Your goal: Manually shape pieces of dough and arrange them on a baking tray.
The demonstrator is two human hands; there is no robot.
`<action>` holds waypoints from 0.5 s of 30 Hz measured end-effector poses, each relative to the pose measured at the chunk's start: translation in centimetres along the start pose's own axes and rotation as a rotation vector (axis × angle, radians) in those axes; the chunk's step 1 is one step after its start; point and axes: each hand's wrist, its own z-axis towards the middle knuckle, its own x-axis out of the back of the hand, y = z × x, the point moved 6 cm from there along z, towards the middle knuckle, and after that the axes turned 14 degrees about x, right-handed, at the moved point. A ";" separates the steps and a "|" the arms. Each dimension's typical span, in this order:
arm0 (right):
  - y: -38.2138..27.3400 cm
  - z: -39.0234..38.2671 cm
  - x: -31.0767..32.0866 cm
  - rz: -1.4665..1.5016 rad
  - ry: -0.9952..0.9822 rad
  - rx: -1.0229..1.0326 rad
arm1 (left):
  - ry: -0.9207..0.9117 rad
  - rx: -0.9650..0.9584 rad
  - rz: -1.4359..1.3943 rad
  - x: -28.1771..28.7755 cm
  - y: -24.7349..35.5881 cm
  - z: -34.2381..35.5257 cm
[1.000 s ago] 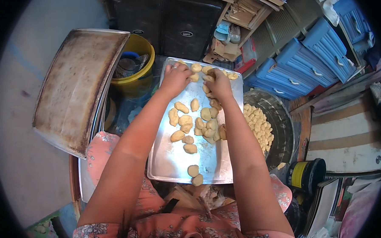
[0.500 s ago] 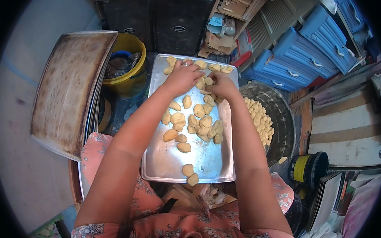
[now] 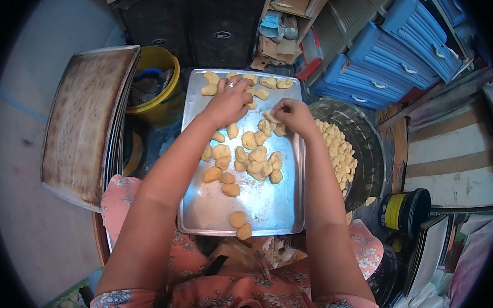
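A shallow metal tray (image 3: 205, 215) lies in front of me with many small, pale yellow dough pieces (image 3: 258, 153) on it, loosely clustered down its middle. My left hand (image 3: 231, 102), with a ring on one finger, reaches to the far end. Its fingers are apart and bent over the dough there, and a dough piece (image 3: 252, 106) touches or nearly touches the thumb. My right hand (image 3: 295, 117) is near the tray's right rim. Its thumb and fingers pinch a dough piece (image 3: 270, 116), partly covered by the fingertips, just above other pieces.
Right of the tray, a round dark tub (image 3: 367, 159) holds a heap of similar dough pieces (image 3: 337, 152). A yellow bucket (image 3: 172, 95) and a stack of browned trays (image 3: 85, 119) stand on the left. Blue drawers (image 3: 365, 76) and a black bucket (image 3: 414, 211) are at the right.
Both hands have moved apart. My left hand is slightly lower and left; my right hand has drawn nearer along the right side with a dough piece pinched. The whole view has shifted a little.
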 end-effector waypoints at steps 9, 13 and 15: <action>3.7 -2.2 3.9 0.111 0.505 -0.030 | 0.088 -0.028 -0.046 -2.0 5.6 6.5; 0.0 -2.6 1.8 -0.141 0.449 0.180 | -0.128 0.007 0.111 -5.1 3.7 6.9; 0.0 -3.3 2.5 -0.201 0.404 0.179 | -0.118 -0.040 0.167 -4.0 4.2 6.2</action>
